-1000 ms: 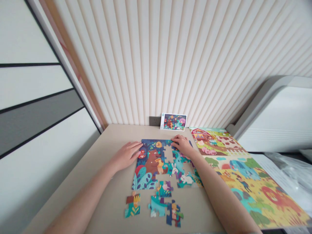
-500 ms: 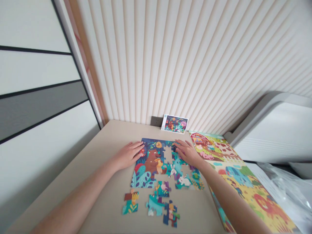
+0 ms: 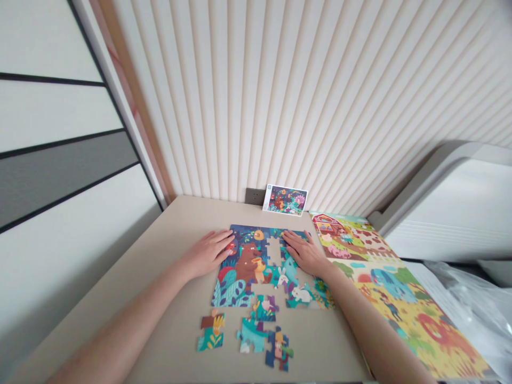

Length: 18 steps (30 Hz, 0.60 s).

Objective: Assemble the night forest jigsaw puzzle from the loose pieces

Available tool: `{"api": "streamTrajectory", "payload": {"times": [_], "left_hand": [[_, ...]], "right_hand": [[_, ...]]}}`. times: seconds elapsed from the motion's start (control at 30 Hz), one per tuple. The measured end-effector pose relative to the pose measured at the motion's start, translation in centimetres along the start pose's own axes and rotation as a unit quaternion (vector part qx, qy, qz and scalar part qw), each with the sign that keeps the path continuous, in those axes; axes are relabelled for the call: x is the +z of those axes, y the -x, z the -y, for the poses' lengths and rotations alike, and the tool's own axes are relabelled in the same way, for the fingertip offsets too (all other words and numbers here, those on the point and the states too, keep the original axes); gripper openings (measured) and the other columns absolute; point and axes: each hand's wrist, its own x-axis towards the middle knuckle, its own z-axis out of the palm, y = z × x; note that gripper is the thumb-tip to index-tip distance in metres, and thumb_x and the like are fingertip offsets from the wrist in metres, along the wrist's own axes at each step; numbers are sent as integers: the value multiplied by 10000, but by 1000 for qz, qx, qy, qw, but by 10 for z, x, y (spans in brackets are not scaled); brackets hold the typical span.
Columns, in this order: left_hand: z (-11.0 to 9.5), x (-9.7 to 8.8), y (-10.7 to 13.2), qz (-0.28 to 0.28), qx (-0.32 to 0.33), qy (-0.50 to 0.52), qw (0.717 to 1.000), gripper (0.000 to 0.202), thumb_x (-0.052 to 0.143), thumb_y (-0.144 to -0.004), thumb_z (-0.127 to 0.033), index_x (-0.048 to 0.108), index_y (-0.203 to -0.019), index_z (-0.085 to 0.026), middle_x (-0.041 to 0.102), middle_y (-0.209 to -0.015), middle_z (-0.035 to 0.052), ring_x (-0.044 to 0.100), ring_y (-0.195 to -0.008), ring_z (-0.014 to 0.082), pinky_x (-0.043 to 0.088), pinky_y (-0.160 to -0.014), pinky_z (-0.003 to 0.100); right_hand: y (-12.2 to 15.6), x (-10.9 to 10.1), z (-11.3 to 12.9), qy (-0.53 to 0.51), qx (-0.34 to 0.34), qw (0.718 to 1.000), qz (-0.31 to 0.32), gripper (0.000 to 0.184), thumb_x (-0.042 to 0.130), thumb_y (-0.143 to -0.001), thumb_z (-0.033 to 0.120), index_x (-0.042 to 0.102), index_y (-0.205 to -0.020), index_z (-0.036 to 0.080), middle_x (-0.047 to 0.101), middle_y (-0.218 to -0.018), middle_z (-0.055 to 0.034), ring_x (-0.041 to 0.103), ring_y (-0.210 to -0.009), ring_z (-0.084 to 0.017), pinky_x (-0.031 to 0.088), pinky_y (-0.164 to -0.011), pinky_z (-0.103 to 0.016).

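Observation:
A partly assembled jigsaw puzzle with a bear and white rabbits lies on the table, with gaps near its top, right and bottom. My left hand rests flat, fingertips on the puzzle's left edge. On the upper right part lies my right hand, fingers stretched out, covering some of the picture. Neither hand holds anything. Below the puzzle are several loose pieces: a brown and green puzzle piece, a turquoise puzzle piece, a dark blue puzzle piece, and a puzzle piece with a pink flower.
A small picture card leans against the ribbed wall beside a dark socket. To the right lie a farm picture puzzle and a yellow animal picture puzzle. Clear plastic wrapping sits at the far right.
The view has shifted slightly. My right hand has moved a little to the left over the puzzle's upper right part; my left hand stays at the left edge. The loose pieces have not moved.

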Motion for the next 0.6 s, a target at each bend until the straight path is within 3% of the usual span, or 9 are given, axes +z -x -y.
{"api": "streamTrajectory", "payload": {"times": [0.13, 0.27, 0.37, 0.5, 0.6], "left_hand": [[-26, -1, -24, -27, 28, -15, 999, 488, 358, -1078, -413, 551, -1484, -224, 522, -1554, 88, 454, -1463, 274, 326, -1246, 487], [-72, 12, -76, -10, 144, -5, 990, 457, 405, -1052, -299, 539, -1478, -202, 515, -1558, 109, 436, -1478, 260, 313, -1252, 442], [-94, 29, -114, 12, 159, -8, 987, 493, 414, -1047, -300, 493, -1504, -134, 448, -1601, 144, 410, -1495, 264, 303, -1250, 409], [-101, 47, -135, 19, 151, -7, 988, 526, 399, -1066, -384, 459, -1527, -138, 468, -1589, 137, 448, -1470, 245, 336, -1226, 373], [-97, 54, -132, 24, 143, -6, 989, 538, 353, -1081, -445, 448, -1541, -182, 455, -1602, 117, 433, -1480, 250, 341, -1221, 396]], "right_hand": [[0, 2, -1, -11, 7, 1000, 1, 489, 379, -1088, 392, 419, -1574, 344, 452, -1609, -61, 352, -1529, -271, 129, -1257, -630], [2, 2, -1, -25, 5, 1000, -5, 489, 392, -1084, 388, 427, -1570, 349, 437, -1619, -55, 341, -1535, -277, 165, -1255, -620], [3, 2, -3, -42, 3, 999, -33, 496, 429, -1066, 358, 449, -1561, 334, 426, -1629, -57, 354, -1529, -264, 217, -1259, -569], [6, 4, -16, -47, 81, 989, -117, 460, 432, -1050, 326, 548, -1493, 287, 502, -1575, -90, 448, -1471, -267, 276, -1241, -557], [9, 5, -26, -25, 114, 988, -106, 455, 482, -1039, 405, 572, -1471, 297, 492, -1582, -92, 434, -1478, -305, 255, -1235, -600]]}}
